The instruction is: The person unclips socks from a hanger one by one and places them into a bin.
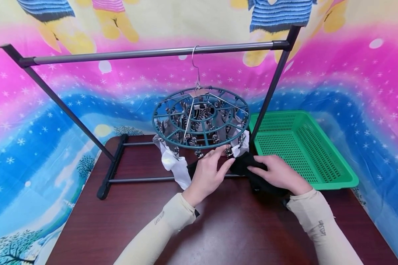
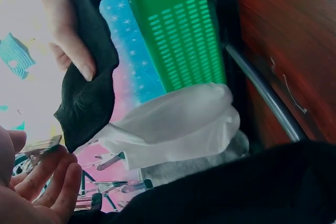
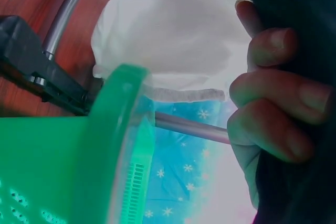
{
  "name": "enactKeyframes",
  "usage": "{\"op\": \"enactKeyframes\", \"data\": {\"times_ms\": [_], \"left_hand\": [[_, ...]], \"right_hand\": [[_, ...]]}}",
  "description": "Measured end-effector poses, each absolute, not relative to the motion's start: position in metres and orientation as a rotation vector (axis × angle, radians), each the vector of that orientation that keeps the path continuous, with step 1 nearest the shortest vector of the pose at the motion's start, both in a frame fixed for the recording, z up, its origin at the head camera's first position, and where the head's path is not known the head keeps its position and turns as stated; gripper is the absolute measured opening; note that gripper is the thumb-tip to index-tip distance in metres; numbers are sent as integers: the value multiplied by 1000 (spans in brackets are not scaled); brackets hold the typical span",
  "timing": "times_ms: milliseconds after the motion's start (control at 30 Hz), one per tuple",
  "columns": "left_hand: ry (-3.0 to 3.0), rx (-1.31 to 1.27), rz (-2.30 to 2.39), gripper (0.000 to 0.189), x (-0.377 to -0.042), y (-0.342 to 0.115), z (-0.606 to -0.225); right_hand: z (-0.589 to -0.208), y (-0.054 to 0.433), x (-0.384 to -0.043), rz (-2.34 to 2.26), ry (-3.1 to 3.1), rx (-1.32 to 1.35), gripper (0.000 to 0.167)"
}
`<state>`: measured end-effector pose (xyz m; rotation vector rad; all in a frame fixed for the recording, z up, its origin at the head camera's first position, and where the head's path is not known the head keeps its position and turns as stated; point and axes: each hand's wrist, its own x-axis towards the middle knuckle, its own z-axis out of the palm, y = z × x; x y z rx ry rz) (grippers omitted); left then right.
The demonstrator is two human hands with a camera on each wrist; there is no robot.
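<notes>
A round dark-green clip hanger point(image 1: 200, 147) hangs by its hook with several socks clipped around it. My left hand point(image 1: 205, 178) is at its near edge, pinching a metal clip point(image 2: 44, 148) between thumb and fingers. One edge of a black sock point(image 1: 241, 163) meets that clip. My right hand point(image 1: 280, 172) grips the same sock farther along, thumb on top, fingers curled beneath it in the right wrist view. White socks point(image 1: 172, 162) hang at the left, and another white sock point(image 2: 173, 124) hangs beside the clip. Behind my left hand, a second black sock point(image 1: 191, 169) is partly hidden.
The hanger's hook sits over the top bar point(image 1: 136, 55) of a dark metal rack standing on the brown table point(image 1: 219, 228). At the right, a green perforated basket point(image 1: 349, 180) stands just beyond the rack's upright point(image 1: 273, 82). A patterned cloth point(image 1: 46, 147) covers the wall behind.
</notes>
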<state>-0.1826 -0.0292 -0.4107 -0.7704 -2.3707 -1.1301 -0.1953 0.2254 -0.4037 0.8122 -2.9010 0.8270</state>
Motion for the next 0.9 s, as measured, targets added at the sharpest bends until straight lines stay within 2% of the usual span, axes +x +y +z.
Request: {"op": "enactKeyframes", "data": {"times_ms": [200,367,433,600,800,900], "left_hand": [[-2310,-815,-876,56,-165,-34,-406],[-2155,-868,-661,43,-150,-45,-393],[-2069,-912,-609,36,-149,-52,-388],[-1870,-987,-485,35,-157,-77,-375],[-1846,-880,-389,43,-173,-112,-371],[-1901,-805,-413,43,-179,-128,-372]], "right_hand": [[-401,230,-196,836,-2926,789,13],[-399,236,-197,873,-2948,770,3],[-398,238,-196,893,-2940,769,10],[-398,245,-195,941,-2928,757,24],[-394,254,-194,1002,-2949,716,12],[-389,261,-194,1030,-2952,680,18]]}}
